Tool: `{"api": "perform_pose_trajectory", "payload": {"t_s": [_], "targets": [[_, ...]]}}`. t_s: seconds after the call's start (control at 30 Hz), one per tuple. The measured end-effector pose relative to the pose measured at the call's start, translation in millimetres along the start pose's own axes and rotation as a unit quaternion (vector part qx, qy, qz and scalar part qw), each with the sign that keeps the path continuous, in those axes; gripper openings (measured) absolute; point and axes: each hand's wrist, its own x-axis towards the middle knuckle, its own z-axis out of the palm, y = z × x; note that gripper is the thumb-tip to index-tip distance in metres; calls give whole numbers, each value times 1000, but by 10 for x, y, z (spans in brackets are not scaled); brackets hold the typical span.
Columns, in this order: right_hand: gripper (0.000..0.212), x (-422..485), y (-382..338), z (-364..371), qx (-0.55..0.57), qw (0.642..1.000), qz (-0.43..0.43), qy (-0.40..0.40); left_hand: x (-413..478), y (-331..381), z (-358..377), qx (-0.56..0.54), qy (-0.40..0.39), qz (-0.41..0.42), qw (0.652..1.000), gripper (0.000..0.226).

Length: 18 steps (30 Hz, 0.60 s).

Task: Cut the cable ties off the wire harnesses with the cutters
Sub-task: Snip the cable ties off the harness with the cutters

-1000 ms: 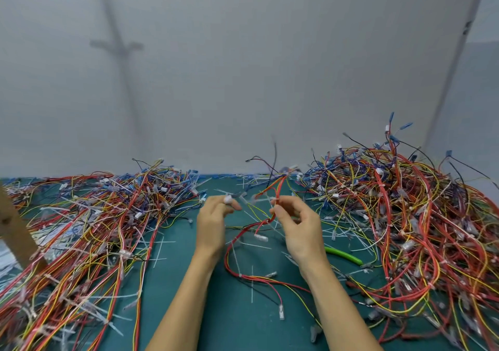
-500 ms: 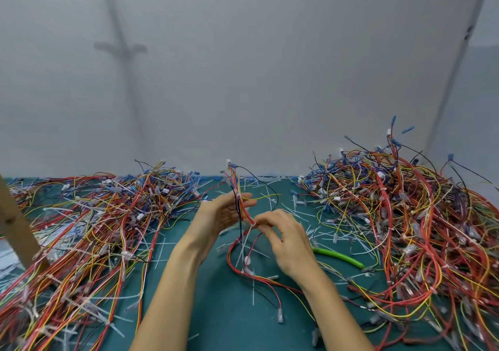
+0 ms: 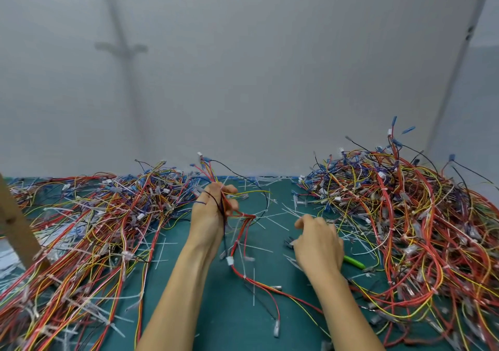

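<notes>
On the green mat [image 3: 216, 310], left grip [image 3: 208, 215] clutching a limp red, yellow, black harness [image 3: 248, 216], right grip [image 3: 318, 245] curled, contents unclear

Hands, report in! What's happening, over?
Left hand grips red-and-yellow wire harness. Right hand on green-handled cutters, grip unclear. Loose white cable ties litter green mat.

The person's left hand [image 3: 209, 215] and right hand [image 3: 318, 242] are bare. The left forearm [image 3: 178, 296] and right forearm [image 3: 348, 313] are bare too, uncovered from the wrists to the bottom edge of the view. Both forearms are slim and smooth, narrowing at the wrists. Whatever is worn higher up lies outside the view.
</notes>
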Motion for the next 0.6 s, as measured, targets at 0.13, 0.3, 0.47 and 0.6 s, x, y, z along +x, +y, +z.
{"api": "perform_pose_trajectory", "payload": {"t_s": [0.13,0.3,0.47,0.6], "targets": [[24,12,60,13,-61,995,28,-71,-25,32,3,11,-27,5,1000,24],[30,63,141,-41,-104,988,27,-110,-52,51,-11,-9,-53,-9,998,25],[24,11,104,-62,-157,982,24,-97,-62,13,-7,-29,-63,-29,997,22],[25,-19,55,-50,-150,989,-7,-3,-56,-63,1,6,-74,-19,997,13]]}}
